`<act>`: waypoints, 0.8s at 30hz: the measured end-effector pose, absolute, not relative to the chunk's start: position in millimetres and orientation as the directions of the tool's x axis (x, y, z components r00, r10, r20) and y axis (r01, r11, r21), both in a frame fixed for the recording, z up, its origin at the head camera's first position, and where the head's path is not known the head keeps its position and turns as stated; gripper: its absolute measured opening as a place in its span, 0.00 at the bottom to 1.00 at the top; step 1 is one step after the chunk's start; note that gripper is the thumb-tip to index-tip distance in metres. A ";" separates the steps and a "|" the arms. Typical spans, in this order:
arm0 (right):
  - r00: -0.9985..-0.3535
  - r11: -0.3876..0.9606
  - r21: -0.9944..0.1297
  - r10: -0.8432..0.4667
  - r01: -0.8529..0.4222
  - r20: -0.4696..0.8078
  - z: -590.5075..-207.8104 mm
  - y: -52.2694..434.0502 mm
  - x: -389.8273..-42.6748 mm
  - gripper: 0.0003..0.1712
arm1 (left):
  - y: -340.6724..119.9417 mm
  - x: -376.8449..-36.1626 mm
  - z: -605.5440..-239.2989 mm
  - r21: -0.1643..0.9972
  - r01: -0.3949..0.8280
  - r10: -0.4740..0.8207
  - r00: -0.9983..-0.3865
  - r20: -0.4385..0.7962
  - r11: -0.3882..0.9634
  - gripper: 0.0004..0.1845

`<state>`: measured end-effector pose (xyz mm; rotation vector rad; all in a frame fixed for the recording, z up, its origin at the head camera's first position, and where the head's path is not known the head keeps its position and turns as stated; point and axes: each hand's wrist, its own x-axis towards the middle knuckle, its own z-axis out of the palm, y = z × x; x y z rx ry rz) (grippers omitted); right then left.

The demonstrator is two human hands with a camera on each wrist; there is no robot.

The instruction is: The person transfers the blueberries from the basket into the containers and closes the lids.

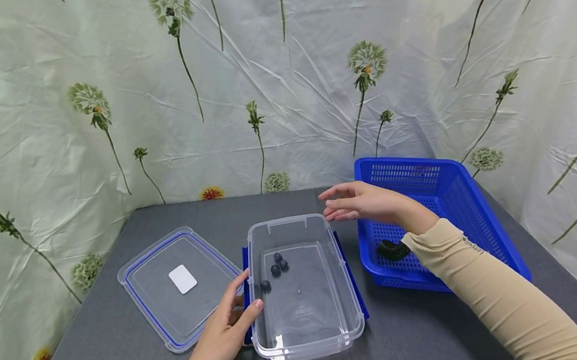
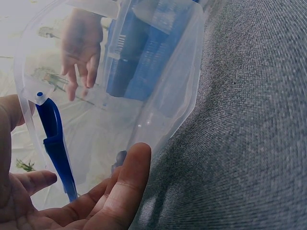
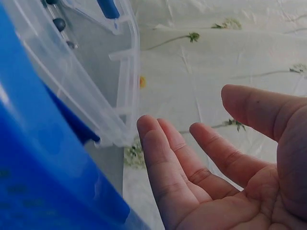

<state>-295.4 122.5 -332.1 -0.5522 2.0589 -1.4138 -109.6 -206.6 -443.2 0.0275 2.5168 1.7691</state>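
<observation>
A clear plastic food container with blue side clips stands lidless in the middle of the table. Several blueberries lie on its bottom, toward the left side. My left hand holds the container's left wall, thumb at the rim and fingers around the blue clip. Past the far right corner of the container hovers my right hand, its fingers loosely extended with nothing in them. In the right wrist view, the fingertips appear close to the container's corner.
The clear lid, with a blue seal and a white label, lies flat at the left. A blue perforated basket stands at the right, under my right forearm. Behind the grey-covered table hangs a floral curtain.
</observation>
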 end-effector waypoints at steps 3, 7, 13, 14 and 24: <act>-0.764 0.361 -0.932 -0.608 -0.026 -0.214 -332.0 130.4 -299.5 0.29 | -206.8 -110.1 -443.6 0.940 -0.018 0.056 -0.998 -0.040 0.340 0.35; -0.778 0.371 -0.927 -0.595 -0.046 -0.200 -332.3 141.3 -304.6 0.30 | -207.2 -110.4 -443.9 0.944 -0.024 0.060 -0.997 -0.046 0.331 0.35; -0.799 0.365 -0.930 -0.571 -0.043 -0.188 -332.8 155.5 -310.8 0.31 | -207.6 -110.7 -444.2 0.947 -0.024 0.062 -0.997 -0.046 0.321 0.35; -0.802 0.363 -0.931 -0.567 -0.038 -0.188 -332.7 157.7 -311.6 0.31 | -207.7 -110.6 -444.2 0.947 -0.023 0.063 -0.997 -0.046 0.319 0.35; -0.825 0.328 -0.945 -0.535 -0.003 -0.183 -332.2 174.6 -319.1 0.33 | -207.9 -111.3 -444.4 0.948 -0.031 0.066 -0.996 -0.055 0.316 0.35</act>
